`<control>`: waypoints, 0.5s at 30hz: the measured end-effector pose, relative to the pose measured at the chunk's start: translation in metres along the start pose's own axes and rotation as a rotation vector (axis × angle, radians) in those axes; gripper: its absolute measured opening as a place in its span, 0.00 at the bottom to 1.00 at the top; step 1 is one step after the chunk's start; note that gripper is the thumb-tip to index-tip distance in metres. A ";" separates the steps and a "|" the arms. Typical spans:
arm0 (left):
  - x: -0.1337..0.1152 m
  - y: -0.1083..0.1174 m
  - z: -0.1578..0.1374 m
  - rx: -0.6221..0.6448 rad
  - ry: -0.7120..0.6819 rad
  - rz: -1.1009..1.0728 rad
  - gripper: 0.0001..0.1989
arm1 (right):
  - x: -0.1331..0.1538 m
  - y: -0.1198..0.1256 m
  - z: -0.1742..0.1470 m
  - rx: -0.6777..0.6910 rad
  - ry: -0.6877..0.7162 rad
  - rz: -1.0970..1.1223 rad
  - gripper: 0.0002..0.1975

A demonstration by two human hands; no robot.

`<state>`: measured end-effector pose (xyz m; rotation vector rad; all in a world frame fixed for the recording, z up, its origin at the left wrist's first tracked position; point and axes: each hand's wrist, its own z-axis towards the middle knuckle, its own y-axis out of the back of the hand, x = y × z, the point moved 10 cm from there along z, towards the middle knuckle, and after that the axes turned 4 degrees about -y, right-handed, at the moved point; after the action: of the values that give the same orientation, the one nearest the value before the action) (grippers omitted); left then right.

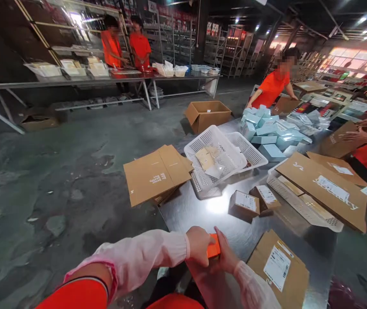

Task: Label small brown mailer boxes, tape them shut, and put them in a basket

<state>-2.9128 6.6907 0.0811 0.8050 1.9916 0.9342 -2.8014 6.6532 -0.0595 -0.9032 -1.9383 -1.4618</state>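
Observation:
My left hand (199,246), in a pale sleeve cover, is closed around a small orange block-shaped object (214,246) at the near edge of the metal table. On its other side my right hand (226,253) presses against it, fingers fairly straight. Fingers hide most of the object, so its exact kind cannot be made out. Beside my right forearm lies a flat brown carton (294,281) with a white label (277,267). Beyond my hands stand two small labelled brown boxes, one (239,208) nearer and one (265,198) just behind it.
White perforated baskets (199,182) hold small packets. Folded cardboard (154,176) overhangs the table's left edge. Light-blue boxes (269,128) are heaped at the far end, near a co-worker (270,88). A large carton (325,189) lies across a basket at right; another person's hands (359,133) are beyond.

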 end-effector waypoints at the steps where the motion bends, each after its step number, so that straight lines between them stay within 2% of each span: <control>1: 0.002 -0.001 -0.005 0.005 0.002 0.001 0.27 | 0.013 -0.006 0.002 -0.015 0.069 0.054 0.55; 4: 0.024 -0.009 -0.042 0.036 0.039 -0.020 0.31 | 0.045 -0.016 0.009 0.017 0.189 0.123 0.41; 8: 0.082 -0.041 -0.128 0.116 0.201 -0.029 0.31 | 0.059 -0.013 0.016 0.065 0.223 0.096 0.40; 10: 0.102 -0.060 -0.156 0.132 0.277 -0.035 0.33 | 0.061 -0.017 0.019 0.090 0.225 0.073 0.39; 12: 0.108 -0.078 -0.158 0.130 0.299 -0.044 0.32 | 0.066 -0.029 0.024 0.130 0.216 0.034 0.38; 15: 0.101 -0.107 -0.129 0.130 0.284 -0.088 0.28 | 0.075 -0.046 0.030 0.188 0.199 0.008 0.38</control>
<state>-3.0943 6.6705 0.0100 0.6777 2.3342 0.9153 -2.8855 6.6874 -0.0384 -0.6555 -1.8837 -1.2867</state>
